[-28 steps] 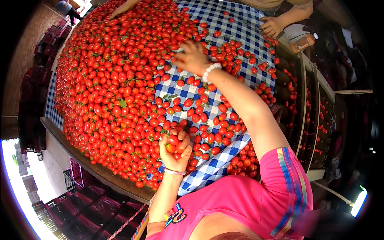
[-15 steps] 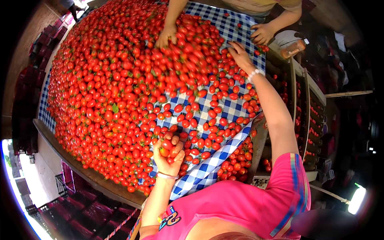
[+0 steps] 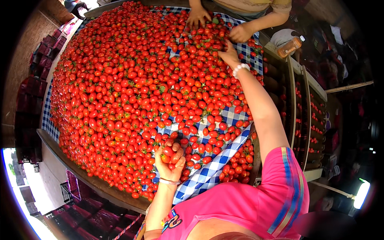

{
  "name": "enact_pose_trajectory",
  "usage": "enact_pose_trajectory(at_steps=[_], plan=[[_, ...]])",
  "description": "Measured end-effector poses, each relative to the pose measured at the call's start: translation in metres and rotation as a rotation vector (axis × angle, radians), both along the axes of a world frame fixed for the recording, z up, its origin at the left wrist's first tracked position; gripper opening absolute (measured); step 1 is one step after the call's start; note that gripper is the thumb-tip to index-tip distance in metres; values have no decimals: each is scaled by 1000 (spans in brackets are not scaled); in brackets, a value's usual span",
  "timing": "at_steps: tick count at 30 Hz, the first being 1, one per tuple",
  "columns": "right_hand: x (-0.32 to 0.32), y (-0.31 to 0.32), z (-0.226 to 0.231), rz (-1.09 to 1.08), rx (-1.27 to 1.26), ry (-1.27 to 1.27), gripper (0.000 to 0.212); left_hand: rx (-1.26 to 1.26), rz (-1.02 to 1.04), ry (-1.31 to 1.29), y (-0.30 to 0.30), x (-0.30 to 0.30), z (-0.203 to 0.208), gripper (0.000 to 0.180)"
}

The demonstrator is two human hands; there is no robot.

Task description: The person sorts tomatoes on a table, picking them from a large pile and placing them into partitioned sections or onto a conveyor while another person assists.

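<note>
At lower centre, the left hand (image 3: 169, 171) grips tomatoes (image 3: 168, 152) while, higher up, the right hand (image 3: 230, 57), grip unclear, seemingly picks through the pile (image 3: 116, 92), next needing a gentle pinch.

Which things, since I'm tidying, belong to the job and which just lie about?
In use: small oval red tomatoes, some in left hand; blue-and-white checked cloth.

Apparently lying about: orange-brown white-capped bottle; dark reddish stacked crates.
</note>
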State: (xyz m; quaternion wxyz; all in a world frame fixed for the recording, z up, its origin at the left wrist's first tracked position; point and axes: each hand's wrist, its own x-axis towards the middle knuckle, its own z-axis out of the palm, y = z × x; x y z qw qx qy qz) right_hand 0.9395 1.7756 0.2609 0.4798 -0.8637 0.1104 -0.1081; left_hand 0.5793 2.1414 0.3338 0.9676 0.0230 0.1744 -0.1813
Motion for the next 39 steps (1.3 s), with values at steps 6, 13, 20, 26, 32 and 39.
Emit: enact_pose_trajectory(at_steps=[6,13,20,26,32,39], plan=[[-69,71,58,46,-267,-261,60,43,23,-27,4,-4,-1,24],[-12,128,66,433,-938,-18,30,30,17,-22,7,-5,-3,25],[1,149,37,387,-904,25,35,40,-11,-55,10,-6,-4,26],[2,102,35,342,183,-110,45,58,-19,-16,6,-5,-2,26],[-39,69,95,332,1070,94,41,63,-8,-1,6,-7,-3,25],[-57,90,69,555,-755,47,28,68,-16,-25,6,-4,-1,25]])
